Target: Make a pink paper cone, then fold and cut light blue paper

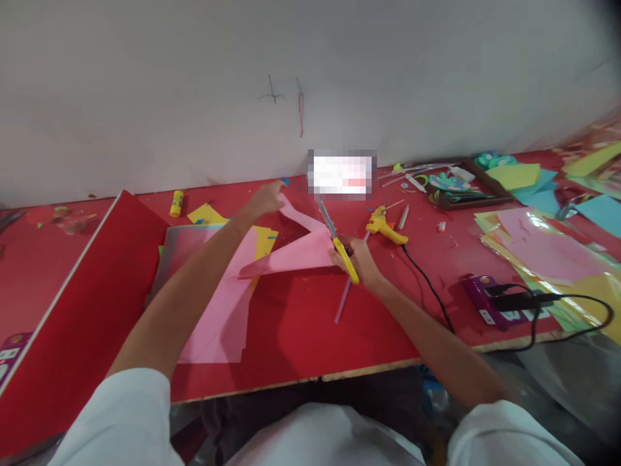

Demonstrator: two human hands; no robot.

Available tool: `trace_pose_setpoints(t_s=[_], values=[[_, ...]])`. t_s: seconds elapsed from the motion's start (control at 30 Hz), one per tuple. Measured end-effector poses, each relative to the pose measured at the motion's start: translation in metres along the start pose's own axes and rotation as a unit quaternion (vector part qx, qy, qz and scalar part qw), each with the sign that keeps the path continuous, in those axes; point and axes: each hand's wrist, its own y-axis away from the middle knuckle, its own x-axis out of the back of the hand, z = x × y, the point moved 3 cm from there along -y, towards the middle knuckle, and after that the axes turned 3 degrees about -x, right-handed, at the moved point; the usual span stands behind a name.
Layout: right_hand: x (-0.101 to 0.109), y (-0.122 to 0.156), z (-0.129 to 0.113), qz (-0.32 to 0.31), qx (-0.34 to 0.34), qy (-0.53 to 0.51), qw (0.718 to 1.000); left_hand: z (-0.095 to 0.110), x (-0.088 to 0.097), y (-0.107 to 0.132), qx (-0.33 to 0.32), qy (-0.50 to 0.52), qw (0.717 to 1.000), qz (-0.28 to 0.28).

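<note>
Scissors (338, 242) gripped in closed right hand (356, 257), blades at pink paper (301, 249); left hand (266, 199) pinches paper's far corner

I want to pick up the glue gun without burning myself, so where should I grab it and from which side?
Take the glue gun by its yellow handle end, where the black cord leaves it, coming from the near right. It lies flat on the red table, that end toward you; the far end likely holds the hot tip.
</note>
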Motion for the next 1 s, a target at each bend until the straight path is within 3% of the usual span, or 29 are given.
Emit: trace_pose_setpoints(t_s=[0.07, 0.13, 0.17, 0.23, 0.33, 0.4, 0.53, 0.73, 1.0], values=[[-0.001, 0.0, 0.0, 0.0, 0.002, -0.007, 1.0, -0.014, 0.027, 0.019, 0.04, -0.121, 0.991, 0.046], [-0.001, -0.001, -0.001, -0.002, 0.004, -0.011, 1.0, -0.011, 0.045, 0.041, 0.026, -0.154, 0.986, 0.064], [-0.001, -0.001, -0.002, -0.002, 0.005, -0.009, 1.0, -0.006, 0.049, 0.053, 0.015, -0.136, 0.99, 0.044], [0.0, 0.0, -0.003, -0.001, 0.008, 0.0, 1.0, 0.012, 0.045, 0.074, -0.016, -0.015, 0.997, -0.071], [0.004, 0.0, -0.007, 0.013, 0.022, 0.034, 0.999, 0.046, 0.03, 0.103, -0.097, 0.08, 0.948, -0.291], [0.006, 0.001, -0.009, 0.027, 0.032, 0.055, 0.998, 0.062, 0.023, 0.112, -0.142, 0.077, 0.929, -0.333], [0.007, 0.0, -0.008, 0.03, 0.032, 0.043, 0.998, 0.07, 0.016, 0.114, -0.171, 0.098, 0.934, -0.298], [0.007, -0.003, 0.0, 0.041, -0.017, -0.095, 0.995, 0.062, 0.017, 0.112, -0.129, 0.108, 0.967, -0.194], [0.008, -0.008, 0.006, 0.051, -0.031, -0.113, 0.992, 0.075, -0.003, 0.113, -0.159, 0.097, 0.951, -0.247]])
